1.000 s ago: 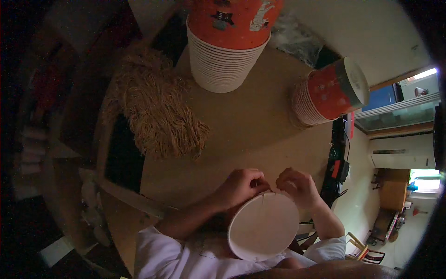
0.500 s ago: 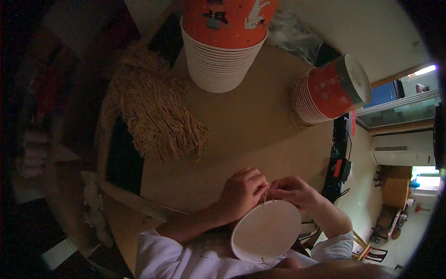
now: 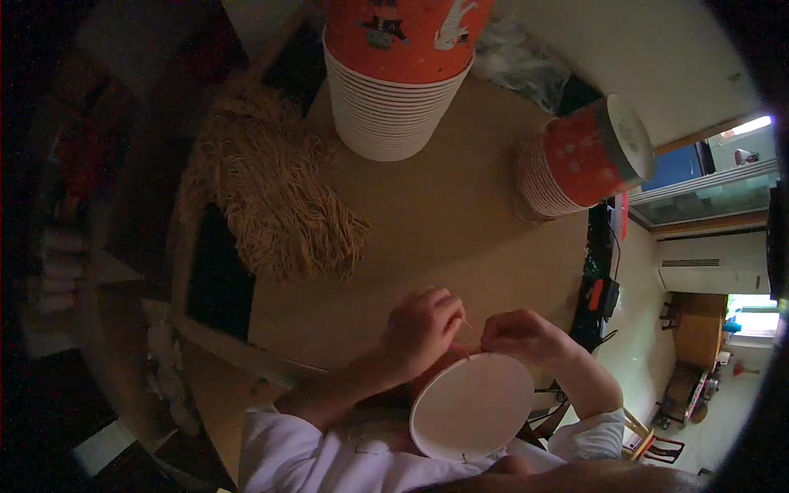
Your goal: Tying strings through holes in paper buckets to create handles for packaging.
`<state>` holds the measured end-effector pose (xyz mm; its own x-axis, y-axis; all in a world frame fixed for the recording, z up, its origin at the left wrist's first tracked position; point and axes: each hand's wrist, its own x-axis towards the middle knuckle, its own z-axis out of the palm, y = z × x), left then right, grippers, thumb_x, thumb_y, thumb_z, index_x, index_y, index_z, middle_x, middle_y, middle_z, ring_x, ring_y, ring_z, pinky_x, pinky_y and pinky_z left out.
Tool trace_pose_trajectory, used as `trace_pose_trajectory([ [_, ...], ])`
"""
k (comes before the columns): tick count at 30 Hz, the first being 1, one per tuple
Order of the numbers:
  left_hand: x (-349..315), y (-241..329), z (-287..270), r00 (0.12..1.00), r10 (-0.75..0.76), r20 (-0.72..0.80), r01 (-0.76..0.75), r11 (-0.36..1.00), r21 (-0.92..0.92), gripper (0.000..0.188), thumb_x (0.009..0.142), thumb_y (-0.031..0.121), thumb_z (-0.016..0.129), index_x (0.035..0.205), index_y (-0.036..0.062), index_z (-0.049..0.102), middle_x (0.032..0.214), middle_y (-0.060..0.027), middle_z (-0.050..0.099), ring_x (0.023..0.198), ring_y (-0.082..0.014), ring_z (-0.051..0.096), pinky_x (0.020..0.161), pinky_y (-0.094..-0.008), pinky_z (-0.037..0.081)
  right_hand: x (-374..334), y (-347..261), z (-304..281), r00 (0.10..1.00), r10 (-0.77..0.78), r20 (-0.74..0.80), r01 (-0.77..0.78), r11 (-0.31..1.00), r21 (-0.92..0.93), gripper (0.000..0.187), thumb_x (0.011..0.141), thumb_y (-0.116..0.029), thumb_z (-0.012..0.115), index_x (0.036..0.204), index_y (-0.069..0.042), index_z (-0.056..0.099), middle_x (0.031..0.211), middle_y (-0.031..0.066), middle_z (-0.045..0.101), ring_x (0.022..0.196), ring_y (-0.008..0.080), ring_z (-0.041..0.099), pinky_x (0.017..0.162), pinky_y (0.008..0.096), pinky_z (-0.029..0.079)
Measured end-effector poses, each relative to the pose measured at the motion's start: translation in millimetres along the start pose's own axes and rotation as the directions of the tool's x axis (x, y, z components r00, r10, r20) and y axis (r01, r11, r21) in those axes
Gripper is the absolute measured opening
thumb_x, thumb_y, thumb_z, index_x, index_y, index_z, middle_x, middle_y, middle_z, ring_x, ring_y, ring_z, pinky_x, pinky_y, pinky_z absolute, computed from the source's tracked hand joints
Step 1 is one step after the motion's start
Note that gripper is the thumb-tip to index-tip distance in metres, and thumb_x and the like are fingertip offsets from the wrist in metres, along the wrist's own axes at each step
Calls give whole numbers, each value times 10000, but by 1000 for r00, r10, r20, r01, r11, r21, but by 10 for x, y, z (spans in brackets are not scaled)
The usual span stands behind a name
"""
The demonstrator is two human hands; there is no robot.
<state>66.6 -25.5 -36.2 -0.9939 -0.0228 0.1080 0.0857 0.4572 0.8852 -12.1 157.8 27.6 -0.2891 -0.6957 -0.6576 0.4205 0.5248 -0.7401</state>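
A paper bucket [image 3: 472,411], its round white opening toward me, rests against my body below my hands. Thin tan cord [image 3: 468,324] runs at the far rim, and another small bit of cord shows at the near rim. My left hand [image 3: 423,329] is closed in a pinch on the cord just beyond the rim. Close by on the right, my right hand [image 3: 526,337] is also closed, its fingertips pressed together at the cord. The fingers partly hide the cord's ends.
A heap of tan cords [image 3: 283,197] lies on the brown board [image 3: 427,222] at left. Nested orange paper buckets [image 3: 403,90] stand at the far side, with another stack [image 3: 567,164] tipped at right. Clear plastic [image 3: 522,62] lies behind. A black-and-red device [image 3: 604,296] sits along the right edge.
My hands have drawn slightly apart, the left one moving a little up and left. A stretch of cord now shows between them. The bucket has barely moved.
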Motion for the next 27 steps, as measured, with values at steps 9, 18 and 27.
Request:
trace_pose_trajectory([
  [9,-152,-72,-202,987,-162,16,163,979,-124,97,771,12,592,816,38,510,763,-41,540,715,-125,556,639,-255,461,-196,435,-186,970,-183,-158,230,898,375,106,807,-108,585,818,-3,579,797,18,551,746,100,515,653,220,398],
  [18,-255,-573,-217,963,-244,113,256,710,-655,107,820,-7,530,808,66,453,863,-83,622,641,-93,547,554,-217,441,-325,820,-270,909,-145,-390,315,853,416,73,819,-96,565,854,-32,569,768,17,563,723,114,551,638,226,440],
  [27,-292,-485,-223,889,-376,260,414,420,-808,73,818,123,577,879,88,560,878,-70,625,633,-74,529,520,-210,426,-207,1110,-359,921,-87,-381,253,875,413,191,848,-230,553,927,-59,583,836,12,610,736,89,580,672,225,473],
])
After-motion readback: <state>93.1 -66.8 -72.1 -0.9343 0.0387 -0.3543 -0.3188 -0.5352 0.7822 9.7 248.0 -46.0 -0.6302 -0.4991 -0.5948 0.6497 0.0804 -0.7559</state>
